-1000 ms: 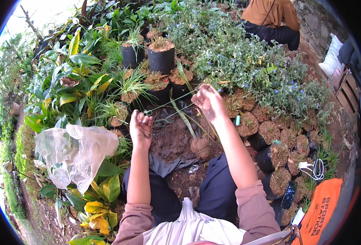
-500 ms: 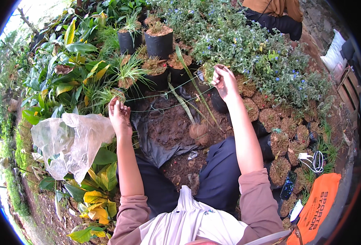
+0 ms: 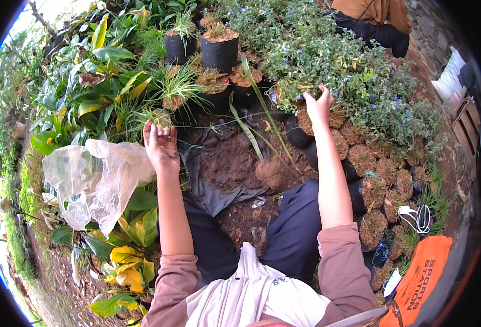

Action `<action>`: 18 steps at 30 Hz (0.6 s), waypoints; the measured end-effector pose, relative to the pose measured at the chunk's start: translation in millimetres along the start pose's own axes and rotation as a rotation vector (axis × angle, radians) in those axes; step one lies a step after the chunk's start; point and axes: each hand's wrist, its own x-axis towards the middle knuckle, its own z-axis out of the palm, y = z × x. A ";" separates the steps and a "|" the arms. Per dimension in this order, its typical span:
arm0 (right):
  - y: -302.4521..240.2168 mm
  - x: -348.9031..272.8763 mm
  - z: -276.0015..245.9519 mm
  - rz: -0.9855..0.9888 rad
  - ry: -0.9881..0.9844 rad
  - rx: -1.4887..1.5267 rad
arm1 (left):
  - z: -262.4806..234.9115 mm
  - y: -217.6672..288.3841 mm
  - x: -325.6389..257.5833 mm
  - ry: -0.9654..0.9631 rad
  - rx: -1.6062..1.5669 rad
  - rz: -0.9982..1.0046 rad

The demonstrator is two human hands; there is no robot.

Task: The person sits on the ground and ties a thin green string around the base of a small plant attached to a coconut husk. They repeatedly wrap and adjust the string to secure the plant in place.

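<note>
A: Left hand [image 3: 161,146] is seen raised, palm up, fingers half curled, beside a clear plastic bag [image 3: 96,177] draped over the leaves.

B: And the right hand [image 3: 318,106]?

A: It is stretched to the blue-flowered shrub [image 3: 355,71], fingers closed among its stems.

B: Ground between the arms?

A: Loose soil on black sheeting [image 3: 218,188] is noted, with a long-leaved plant and its root ball [image 3: 266,170] laid across it. Black grow bags [image 3: 220,50] are ranged behind.
</note>
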 end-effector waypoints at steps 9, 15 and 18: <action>-83.2 -106.3 4.0 -0.409 -1.165 0.335 | 27.9 -20.4 -21.8 -0.226 0.023 -0.172; -81.5 -128.1 26.0 -0.429 -1.506 0.299 | 23.7 -21.6 -19.7 -0.274 0.006 -0.203; -84.8 -119.4 24.6 -0.160 -1.570 0.468 | 16.9 -15.6 -6.5 0.003 0.404 -0.170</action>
